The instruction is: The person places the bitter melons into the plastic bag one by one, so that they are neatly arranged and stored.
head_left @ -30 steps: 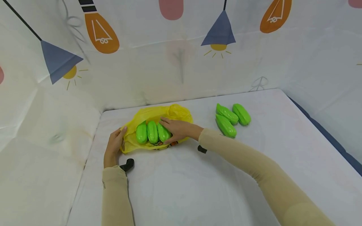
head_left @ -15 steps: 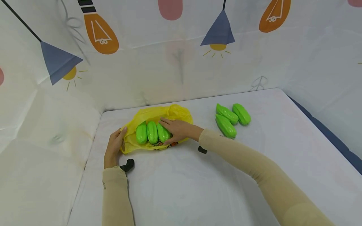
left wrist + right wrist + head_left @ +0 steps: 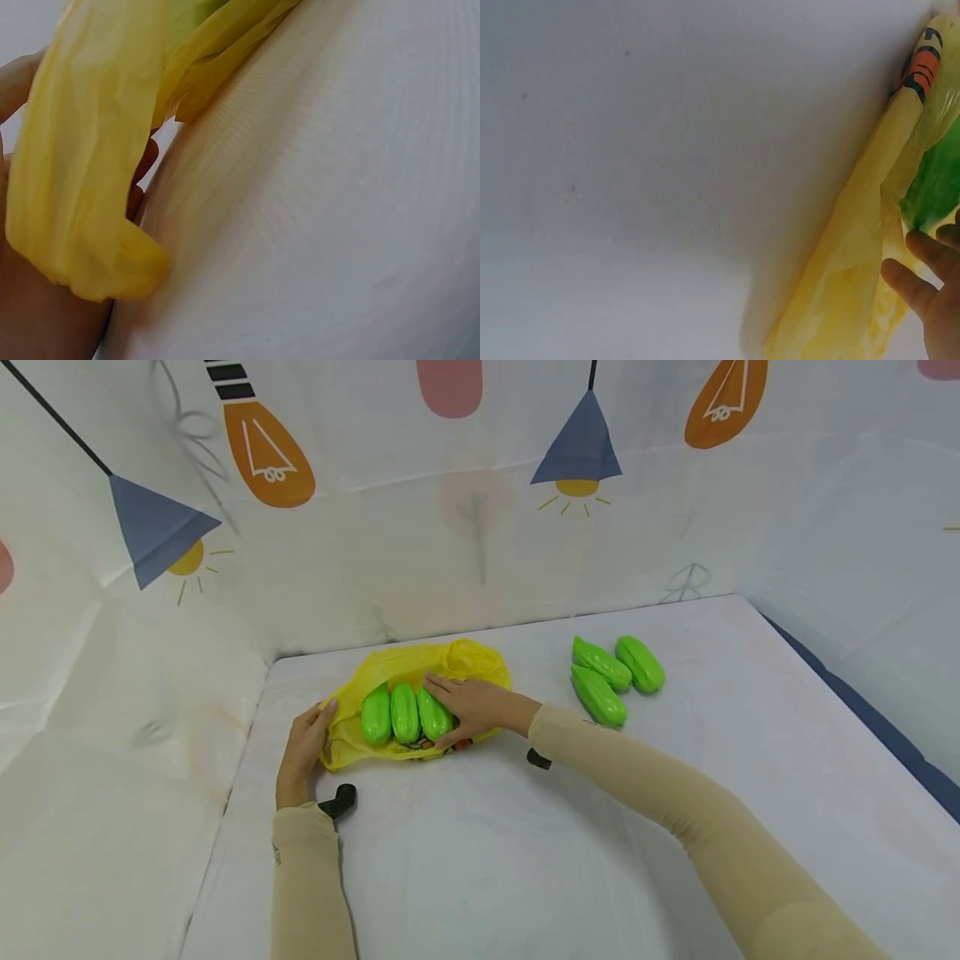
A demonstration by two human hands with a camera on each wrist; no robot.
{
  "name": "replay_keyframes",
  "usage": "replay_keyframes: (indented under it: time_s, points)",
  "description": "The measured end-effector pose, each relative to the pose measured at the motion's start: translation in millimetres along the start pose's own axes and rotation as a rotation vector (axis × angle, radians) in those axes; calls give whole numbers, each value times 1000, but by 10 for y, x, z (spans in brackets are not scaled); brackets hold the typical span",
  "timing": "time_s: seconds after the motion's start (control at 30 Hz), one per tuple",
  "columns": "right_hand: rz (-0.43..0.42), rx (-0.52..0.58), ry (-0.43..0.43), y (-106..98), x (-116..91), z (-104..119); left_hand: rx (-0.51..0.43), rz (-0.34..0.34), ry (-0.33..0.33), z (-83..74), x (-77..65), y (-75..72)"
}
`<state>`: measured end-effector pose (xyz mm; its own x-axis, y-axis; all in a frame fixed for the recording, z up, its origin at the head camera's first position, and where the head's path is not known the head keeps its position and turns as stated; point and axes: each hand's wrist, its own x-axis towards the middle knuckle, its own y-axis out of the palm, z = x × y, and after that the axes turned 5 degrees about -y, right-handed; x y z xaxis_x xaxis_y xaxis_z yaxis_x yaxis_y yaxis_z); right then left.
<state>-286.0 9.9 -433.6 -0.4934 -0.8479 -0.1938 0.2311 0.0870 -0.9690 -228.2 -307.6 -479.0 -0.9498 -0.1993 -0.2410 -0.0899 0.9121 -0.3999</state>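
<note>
A yellow plastic bag [image 3: 390, 662] lies flattened on the table with its opening facing my body. Three glossy bright-green gourd-shaped vegetables stand side by side in its mouth: the left one [image 3: 376, 717], the middle one [image 3: 405, 714] and the right one [image 3: 433, 718]. My left hand [image 3: 300, 752] pinches the bag's left edge; in the left wrist view the yellow film [image 3: 90, 165] covers much of that hand. My right hand [image 3: 477, 703] rests over the right vegetable, fingers extended and spread. In the right wrist view its fingertips [image 3: 904, 281] are right at the green end [image 3: 934, 187].
Three more green vegetables [image 3: 600, 681] lie in a cluster on the white table [image 3: 465, 860], right of the bag. A white curtain [image 3: 375, 552] printed with lamps and bulbs hangs behind the table. Dark straps show at both wrists.
</note>
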Motion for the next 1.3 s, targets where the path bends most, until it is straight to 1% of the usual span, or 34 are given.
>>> replay_keyframes:
  time_s: [0.17,0.3,0.4,0.57,0.77,0.9,1.03,1.13,1.2,1.3]
  points:
    - [-21,28,-13,-109,-92,-46,-19,-1,18,-3,-13,14]
    - [-41,11,-18,-223,-236,-111,-41,-2,30,-4,-14,20]
    - [-58,-5,-14,-287,-383,-174,-59,1,13,-4,-6,24]
    - [-79,-14,15,-337,-670,-298,-54,18,-23,-28,-20,10]
    - [-77,17,85,-282,-1001,-451,-73,30,3,-173,-166,7]
    - [-86,36,133,-235,-1265,-568,-59,28,15,-252,-238,24]
    - [-108,25,152,-179,-1579,-775,-49,21,13,-279,-248,35]
    - [-100,2,171,-123,-1807,-954,-70,26,7,-274,-238,30]
    - [-93,0,180,-87,-1936,-1051,-105,40,0,-258,-220,24]
    - [-87,23,183,-23,-2075,-1154,-101,41,4,-213,-170,5]
